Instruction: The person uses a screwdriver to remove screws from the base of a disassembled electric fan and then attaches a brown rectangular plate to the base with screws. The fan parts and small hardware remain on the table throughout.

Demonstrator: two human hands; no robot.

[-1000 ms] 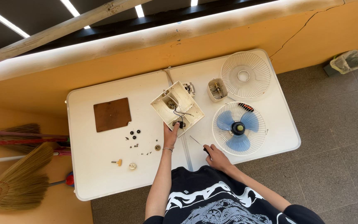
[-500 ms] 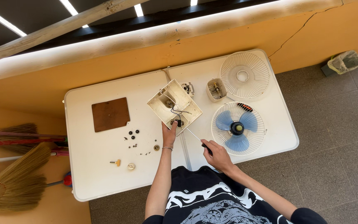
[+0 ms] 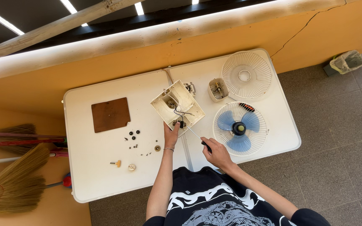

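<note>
The left hand grips the near corner of the cream fan base, which lies open-side up at the middle of the white counter. The right hand is closed around a screwdriver, whose tip points into the base by its black wires. A blue-bladed fan lies just right; small screws and a brown plate lie left.
</note>
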